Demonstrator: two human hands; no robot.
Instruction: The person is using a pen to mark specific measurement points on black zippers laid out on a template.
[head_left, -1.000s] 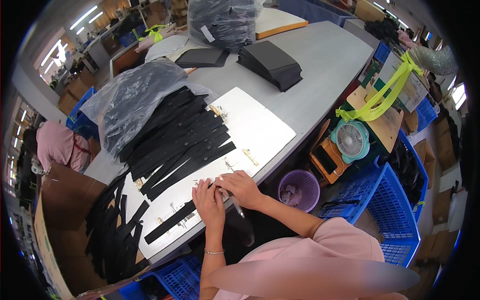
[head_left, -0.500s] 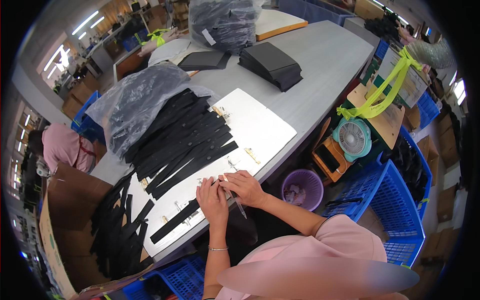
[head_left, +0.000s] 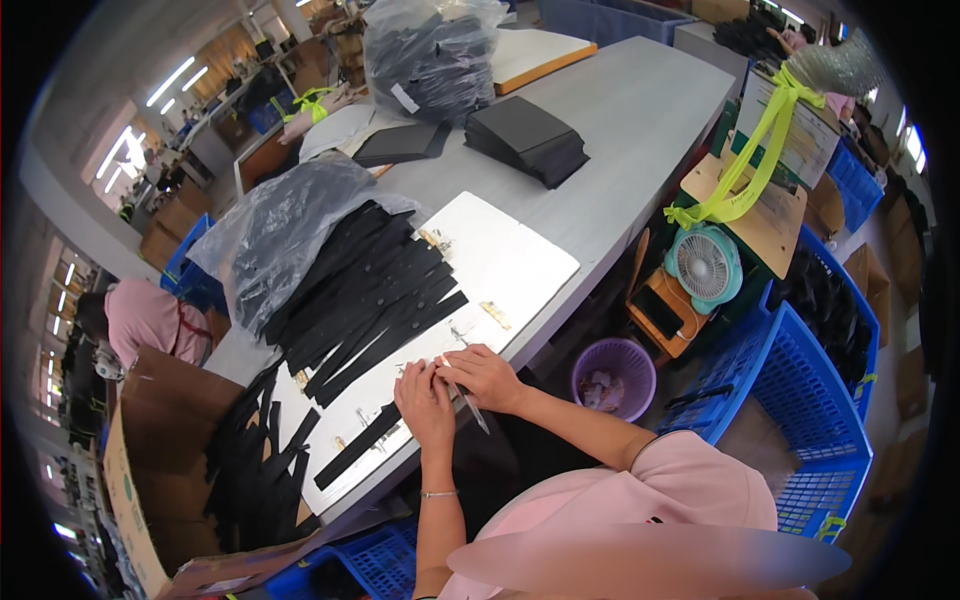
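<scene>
A black fabric strip [head_left: 357, 446] lies slantwise along the near edge of a white board [head_left: 520, 250]. My left hand [head_left: 427, 408] is over its right end, fingers bent and pressed together on it. Right beside it, fingertips almost touching the left ones, my right hand [head_left: 484, 378] is closed around a slim, pale pen-like tool [head_left: 474, 409], whose pointed end sticks out toward me below the palm. What the fingertips pinch is hidden. Beyond my hands, many black strips [head_left: 350, 290] with small round dots are spread in overlapping rows on the board.
A cardboard box [head_left: 160, 450] full of black strips stands at the left. Clear plastic bags [head_left: 290, 215], a stack of dark sheets [head_left: 527, 135] and a grey table [head_left: 640, 120] lie beyond. To the right are a purple bin [head_left: 640, 395], a small fan [head_left: 703, 265] and blue baskets [head_left: 800, 400].
The whole view has shifted slightly. Both hands stay at the same end of the strip, with only small finger movement.
</scene>
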